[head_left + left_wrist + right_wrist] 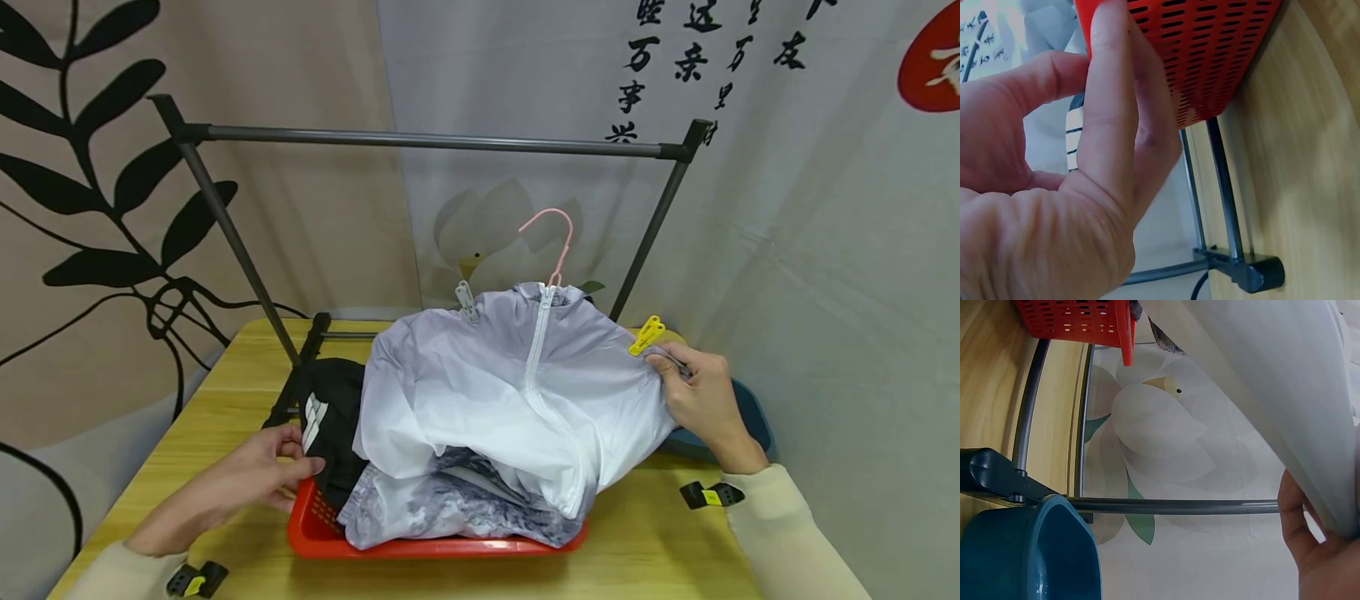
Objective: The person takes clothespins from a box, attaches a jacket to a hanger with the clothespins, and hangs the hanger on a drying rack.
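Observation:
A grey-to-white zip jacket (465, 375) lies spread over a red basket (420, 548), with a pink hanger (567, 237) poking up at its collar. Clipped near its shoulders are a grey clothespin (466, 302) and a yellow clothespin (648, 335). My right hand (701, 396) pinches the jacket's fabric just beside the yellow clothespin. At the basket's left side, my left hand (262, 468) grips the rim, thumb over the edge and fingers along the slotted wall. A black garment (339, 396) with white stripes and a grey patterned garment (457, 504) lie in the basket.
Behind the basket stands a dark metal clothes rack (435, 140) on the wooden table (255, 367). A teal tub (1063, 556) sits by the rack's right foot. Printed curtains (825, 275) hang at the back.

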### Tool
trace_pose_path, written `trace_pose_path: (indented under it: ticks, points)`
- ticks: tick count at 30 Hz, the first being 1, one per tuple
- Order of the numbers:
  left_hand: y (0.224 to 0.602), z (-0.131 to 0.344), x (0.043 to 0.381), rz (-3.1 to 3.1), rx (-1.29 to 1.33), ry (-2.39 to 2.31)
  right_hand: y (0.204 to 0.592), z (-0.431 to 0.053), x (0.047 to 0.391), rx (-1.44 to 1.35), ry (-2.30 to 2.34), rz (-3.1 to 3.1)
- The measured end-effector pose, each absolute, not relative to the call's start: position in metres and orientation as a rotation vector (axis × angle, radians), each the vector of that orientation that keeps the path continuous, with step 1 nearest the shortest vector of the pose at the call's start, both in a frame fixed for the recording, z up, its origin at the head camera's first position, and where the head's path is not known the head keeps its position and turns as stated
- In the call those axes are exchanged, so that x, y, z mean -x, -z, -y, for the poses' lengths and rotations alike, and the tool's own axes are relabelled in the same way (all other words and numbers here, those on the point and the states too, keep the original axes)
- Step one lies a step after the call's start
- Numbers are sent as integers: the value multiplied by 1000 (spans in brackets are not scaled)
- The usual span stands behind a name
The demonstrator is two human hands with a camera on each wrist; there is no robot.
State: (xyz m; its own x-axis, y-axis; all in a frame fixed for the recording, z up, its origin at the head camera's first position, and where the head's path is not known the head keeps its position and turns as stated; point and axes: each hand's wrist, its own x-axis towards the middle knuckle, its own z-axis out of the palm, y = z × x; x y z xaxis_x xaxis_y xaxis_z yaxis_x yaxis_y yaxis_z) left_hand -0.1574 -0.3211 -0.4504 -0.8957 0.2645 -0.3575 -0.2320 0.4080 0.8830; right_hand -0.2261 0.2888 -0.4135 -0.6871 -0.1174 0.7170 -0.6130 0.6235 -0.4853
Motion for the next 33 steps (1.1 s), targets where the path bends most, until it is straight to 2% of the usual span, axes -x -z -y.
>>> trace_pose_path:
  ticks: [8,33]
  points:
    - [441,320,157,-2340,113,-1385,414,-288,225,-577,-985,2179]
    - [430,344,155,-2431,176,-1201,411,-290,222,-571,-983,2184]
